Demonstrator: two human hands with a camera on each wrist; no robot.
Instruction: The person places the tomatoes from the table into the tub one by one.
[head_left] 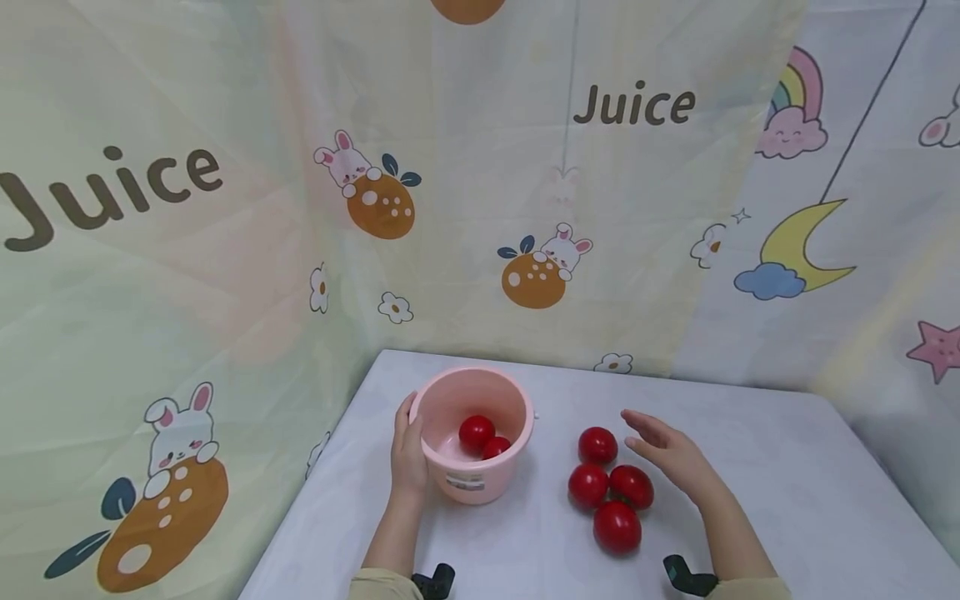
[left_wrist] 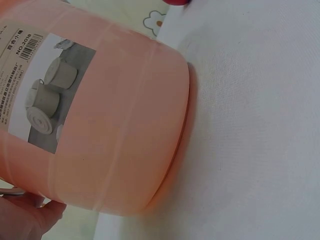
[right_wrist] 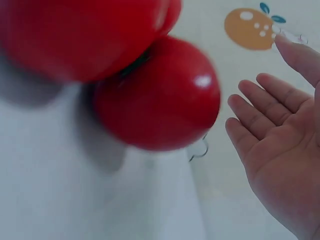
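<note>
A pink plastic bucket (head_left: 501, 477) stands on the table with two red tomatoes (head_left: 476, 433) inside. My left hand (head_left: 408, 457) grips its left side at the rim. In the left wrist view, the fingertips (left_wrist: 51, 212) show beside the bucket wall (left_wrist: 135, 110), below a printed label (left_wrist: 47, 90). To the right lie several more tomatoes (head_left: 617, 527) in a close cluster; a bit of green stem shows in the right wrist view. My right hand (head_left: 671, 454) hovers just right of the farthest tomato (head_left: 597, 446), palm facing the cluster, fingers extended and holding nothing.
A white cloth covers the table (head_left: 750, 467). Behind it and on both sides hang patterned curtains (head_left: 465, 275) with rabbits, fruit and the word Juice. The table's back edge lies close behind the bucket. Each wrist wears a dark camera mount (head_left: 686, 575).
</note>
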